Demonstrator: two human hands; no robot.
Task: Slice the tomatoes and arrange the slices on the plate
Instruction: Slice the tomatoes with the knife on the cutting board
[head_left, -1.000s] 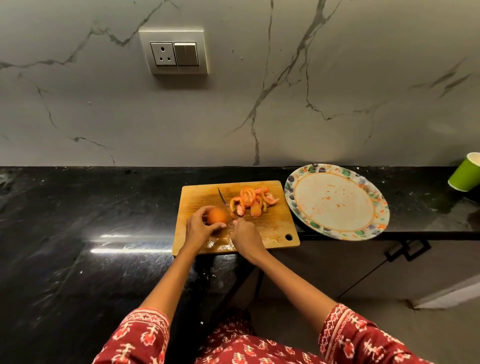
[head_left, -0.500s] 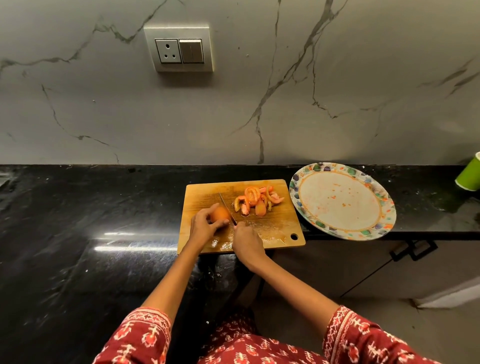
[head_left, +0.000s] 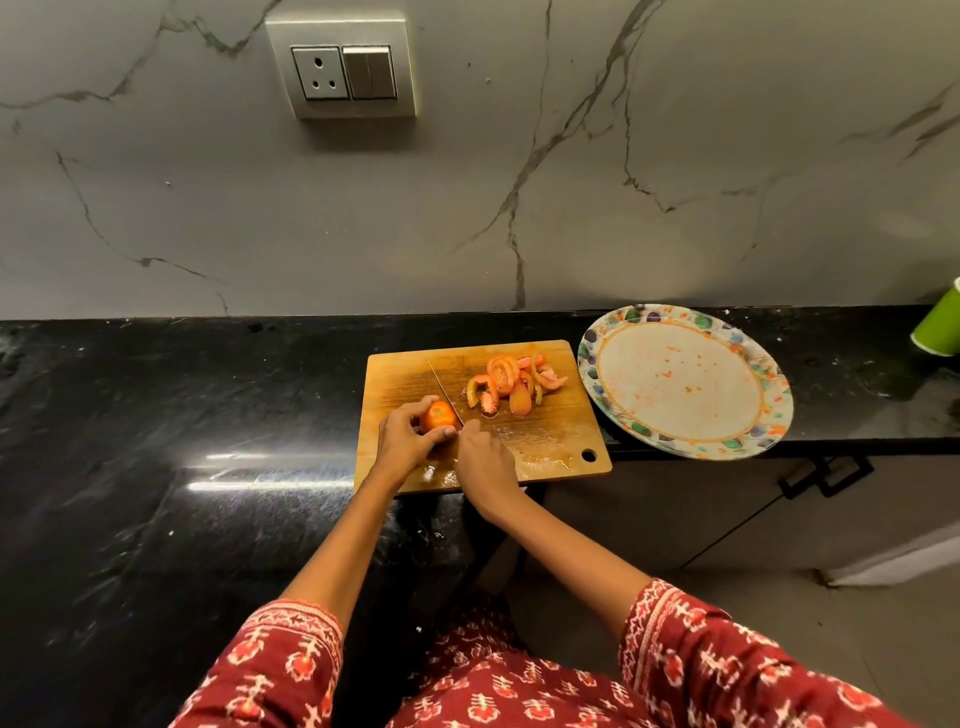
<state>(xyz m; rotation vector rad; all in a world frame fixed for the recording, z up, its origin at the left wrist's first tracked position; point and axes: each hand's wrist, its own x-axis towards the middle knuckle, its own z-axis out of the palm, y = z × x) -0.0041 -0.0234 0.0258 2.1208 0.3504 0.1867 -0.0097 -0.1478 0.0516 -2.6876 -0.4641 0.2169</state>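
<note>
Wooden board (head_left: 540, 441) (wet): left hand (head_left: 402, 447) grips tomato (head_left: 439, 415); right hand (head_left: 483, 462) grasps knife (head_left: 444, 387).

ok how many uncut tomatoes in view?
1. The tomato sits on the cutting board, held by the left hand, with the knife in the right hand against it. The rest is slices; none visible elsewhere.

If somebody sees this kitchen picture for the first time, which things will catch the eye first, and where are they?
First the two hands at the centre: the left hand holds a tomato on the wooden cutting board, and the right hand grips a knife set against it. Behind them on the board lies a heap of tomato slices. To the right sits the flowered plate, bearing only small red specks.
</note>
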